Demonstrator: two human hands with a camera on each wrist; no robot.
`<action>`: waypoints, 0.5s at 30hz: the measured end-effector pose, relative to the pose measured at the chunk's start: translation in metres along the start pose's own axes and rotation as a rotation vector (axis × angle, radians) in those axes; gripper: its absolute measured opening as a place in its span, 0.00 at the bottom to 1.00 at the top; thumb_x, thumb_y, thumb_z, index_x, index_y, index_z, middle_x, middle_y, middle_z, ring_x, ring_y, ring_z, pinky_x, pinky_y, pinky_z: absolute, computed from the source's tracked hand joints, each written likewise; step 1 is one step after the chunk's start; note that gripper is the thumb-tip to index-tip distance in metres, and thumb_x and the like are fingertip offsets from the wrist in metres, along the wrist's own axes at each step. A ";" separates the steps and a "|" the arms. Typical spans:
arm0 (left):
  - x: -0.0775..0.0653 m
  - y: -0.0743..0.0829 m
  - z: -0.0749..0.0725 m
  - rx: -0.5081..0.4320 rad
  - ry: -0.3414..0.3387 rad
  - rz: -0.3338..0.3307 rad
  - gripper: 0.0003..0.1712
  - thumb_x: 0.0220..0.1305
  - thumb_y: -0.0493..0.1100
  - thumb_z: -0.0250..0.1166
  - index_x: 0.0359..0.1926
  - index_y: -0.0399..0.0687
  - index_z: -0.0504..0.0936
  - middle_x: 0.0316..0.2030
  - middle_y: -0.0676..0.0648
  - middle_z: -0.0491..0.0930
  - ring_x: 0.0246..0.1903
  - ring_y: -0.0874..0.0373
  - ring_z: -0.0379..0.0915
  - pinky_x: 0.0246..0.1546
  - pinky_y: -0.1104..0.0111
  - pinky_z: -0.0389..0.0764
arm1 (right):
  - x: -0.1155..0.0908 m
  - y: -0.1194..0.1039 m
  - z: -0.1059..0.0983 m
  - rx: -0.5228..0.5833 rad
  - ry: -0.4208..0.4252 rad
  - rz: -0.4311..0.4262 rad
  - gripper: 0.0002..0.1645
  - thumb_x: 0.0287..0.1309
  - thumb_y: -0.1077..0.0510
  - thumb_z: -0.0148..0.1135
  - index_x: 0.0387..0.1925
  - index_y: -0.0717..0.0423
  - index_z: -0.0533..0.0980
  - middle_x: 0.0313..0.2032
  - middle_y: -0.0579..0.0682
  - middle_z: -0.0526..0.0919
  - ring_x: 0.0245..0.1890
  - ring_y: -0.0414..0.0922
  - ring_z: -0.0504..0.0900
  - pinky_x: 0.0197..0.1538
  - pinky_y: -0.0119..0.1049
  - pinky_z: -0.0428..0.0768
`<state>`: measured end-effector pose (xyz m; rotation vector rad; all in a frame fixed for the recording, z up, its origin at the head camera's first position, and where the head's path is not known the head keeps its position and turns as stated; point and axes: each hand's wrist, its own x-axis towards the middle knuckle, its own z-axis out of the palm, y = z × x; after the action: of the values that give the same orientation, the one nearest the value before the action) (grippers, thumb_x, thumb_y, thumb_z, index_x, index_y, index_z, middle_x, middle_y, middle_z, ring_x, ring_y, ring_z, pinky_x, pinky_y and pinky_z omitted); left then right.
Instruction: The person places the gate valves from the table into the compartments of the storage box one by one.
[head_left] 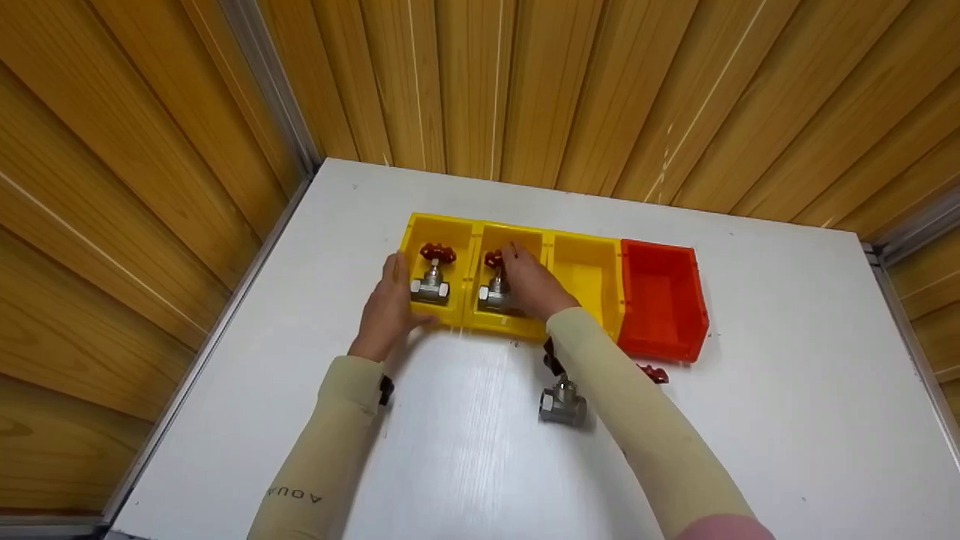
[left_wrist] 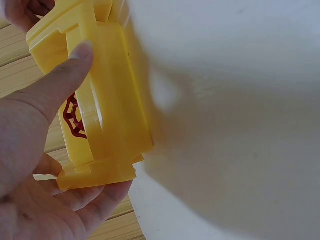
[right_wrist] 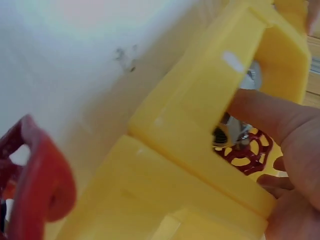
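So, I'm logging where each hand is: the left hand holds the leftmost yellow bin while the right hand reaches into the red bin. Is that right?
Not quite: the right hand isn't in the red bin. The head view shows it reaching into the second yellow bin from the left. The left hand does hold the leftmost yellow bin.

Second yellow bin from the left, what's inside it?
A metal valve with a red wheel. The right hand hides part of both, plus some of the bin's inside.
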<state>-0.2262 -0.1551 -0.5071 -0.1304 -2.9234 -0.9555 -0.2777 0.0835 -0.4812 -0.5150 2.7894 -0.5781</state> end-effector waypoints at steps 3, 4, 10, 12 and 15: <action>0.001 -0.001 0.000 0.000 0.004 0.009 0.68 0.42 0.45 0.80 0.75 0.40 0.43 0.71 0.43 0.52 0.62 0.45 0.68 0.64 0.56 0.70 | -0.002 0.000 -0.003 0.105 0.003 0.013 0.60 0.50 0.58 0.73 0.75 0.53 0.46 0.76 0.58 0.45 0.72 0.54 0.58 0.68 0.46 0.67; 0.001 -0.001 0.001 -0.002 0.005 0.009 0.68 0.42 0.46 0.80 0.75 0.41 0.43 0.71 0.43 0.53 0.62 0.45 0.68 0.64 0.56 0.70 | -0.003 0.001 -0.004 0.131 0.002 0.017 0.60 0.50 0.57 0.73 0.76 0.52 0.45 0.76 0.57 0.44 0.73 0.54 0.57 0.68 0.46 0.67; 0.002 -0.002 0.001 -0.007 0.007 0.015 0.68 0.41 0.47 0.80 0.74 0.42 0.43 0.70 0.43 0.54 0.62 0.46 0.67 0.64 0.56 0.70 | -0.009 0.004 -0.009 0.223 -0.008 0.047 0.60 0.52 0.52 0.71 0.76 0.50 0.44 0.77 0.52 0.39 0.75 0.53 0.51 0.71 0.47 0.62; 0.002 -0.002 0.000 0.003 0.011 0.019 0.68 0.41 0.47 0.80 0.74 0.41 0.44 0.70 0.43 0.54 0.61 0.45 0.68 0.63 0.55 0.71 | -0.010 0.004 -0.010 0.238 -0.003 0.052 0.59 0.52 0.51 0.71 0.76 0.49 0.44 0.77 0.51 0.39 0.75 0.53 0.52 0.71 0.48 0.61; 0.002 -0.002 0.000 0.011 0.018 0.014 0.68 0.42 0.47 0.80 0.75 0.41 0.44 0.71 0.43 0.54 0.62 0.45 0.68 0.63 0.55 0.71 | -0.012 0.004 -0.011 0.256 0.009 0.056 0.59 0.52 0.50 0.72 0.76 0.47 0.45 0.77 0.49 0.41 0.75 0.52 0.51 0.72 0.49 0.60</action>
<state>-0.2288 -0.1570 -0.5079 -0.1404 -2.9070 -0.9332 -0.2712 0.0957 -0.4710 -0.3791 2.6732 -0.9090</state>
